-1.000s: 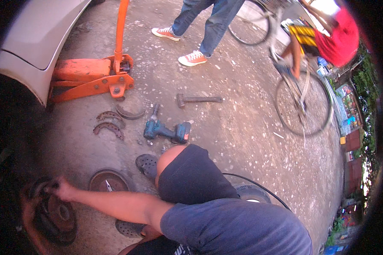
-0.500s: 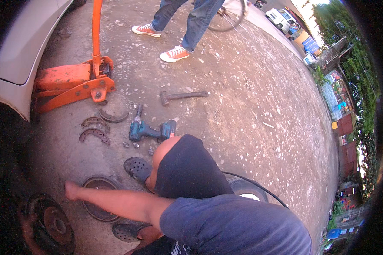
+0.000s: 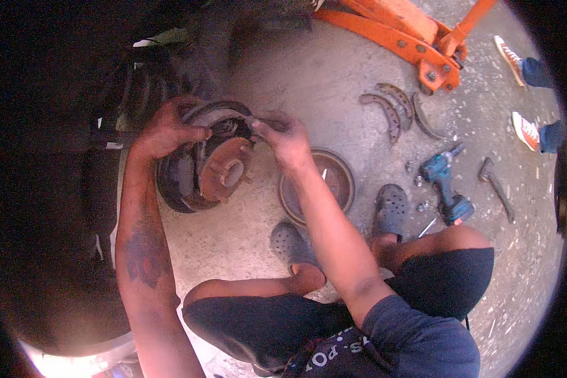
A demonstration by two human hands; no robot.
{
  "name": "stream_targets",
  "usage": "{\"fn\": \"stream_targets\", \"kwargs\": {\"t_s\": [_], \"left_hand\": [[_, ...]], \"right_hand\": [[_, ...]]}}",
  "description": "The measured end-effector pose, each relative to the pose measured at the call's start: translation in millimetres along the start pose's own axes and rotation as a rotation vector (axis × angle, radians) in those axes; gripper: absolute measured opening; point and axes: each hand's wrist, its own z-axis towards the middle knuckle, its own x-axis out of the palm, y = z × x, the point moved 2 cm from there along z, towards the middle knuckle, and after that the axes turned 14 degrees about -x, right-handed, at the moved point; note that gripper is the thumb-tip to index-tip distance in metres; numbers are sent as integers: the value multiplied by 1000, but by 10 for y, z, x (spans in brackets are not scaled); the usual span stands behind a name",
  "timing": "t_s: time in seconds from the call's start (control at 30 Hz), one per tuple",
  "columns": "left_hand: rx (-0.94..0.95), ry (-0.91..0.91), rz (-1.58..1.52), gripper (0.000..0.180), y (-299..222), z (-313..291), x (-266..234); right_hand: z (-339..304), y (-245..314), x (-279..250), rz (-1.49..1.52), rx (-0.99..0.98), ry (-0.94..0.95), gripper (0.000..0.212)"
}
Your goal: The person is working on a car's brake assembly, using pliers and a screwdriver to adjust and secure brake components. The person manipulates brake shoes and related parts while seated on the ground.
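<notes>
1. My left hand (image 3: pixel 170 131) has its grip curled well in on a curved brake shoe (image 3: pixel 217 108), thumb inside the arc, fingers over the outer edge at its left end.
2. My right hand (image 3: pixel 285 137) is at the arc's right end, thumb and fingertips drawn close together and touching there. I cannot tell whether this grip pinches the shoe itself or some small part beside it.
3. The shoe lies along the upper edge of the round wheel assembly, just above the rusty hub (image 3: pixel 223 170) with its studs standing out.
4. Below my right forearm a brake drum (image 3: pixel 346 181) rests on the ground (image 3: pixel 271 82), a thin pointed tool (image 3: pixel 324 173) inside its rim.
5. Beyond my right hand, toward the far edge of the ground in view, three loose brake shoes (image 3: pixel 402 103) lie close together, near the orange jack (image 3: pixel 416 38).
6. Nearer the ground's right edge are a teal power driver (image 3: pixel 444 183), small metal pieces (image 3: pixel 420 181) just beside it, and a hammer (image 3: pixel 499 189) farther out.
7. At that right edge stand someone's orange sneakers (image 3: pixel 524 131) and blue jeans (image 3: pixel 551 137).
8. My grey clogs (image 3: pixel 392 208) are planted near the drum.
</notes>
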Motion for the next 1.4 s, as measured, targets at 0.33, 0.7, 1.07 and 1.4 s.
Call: {"fn": "stream_targets", "kwargs": {"t_s": [0.33, 0.7, 1.07, 1.4], "left_hand": [[23, 45, 18, 70, -100, 0, -3], [-224, 63, 171, 68, -312, 137, 50], [-99, -82, 60, 51, -308, 153, 165], [-98, -48, 13, 51, -222, 236, 182]], "right_hand": [[15, -101, 136, -70, -69, 137, 17], [-59, -70, 325, -97, -123, 16, 16], [-62, -20, 57, -145, -20, 144, 18], [-83, 54, 211, -378, -177, 154, 16]]}}
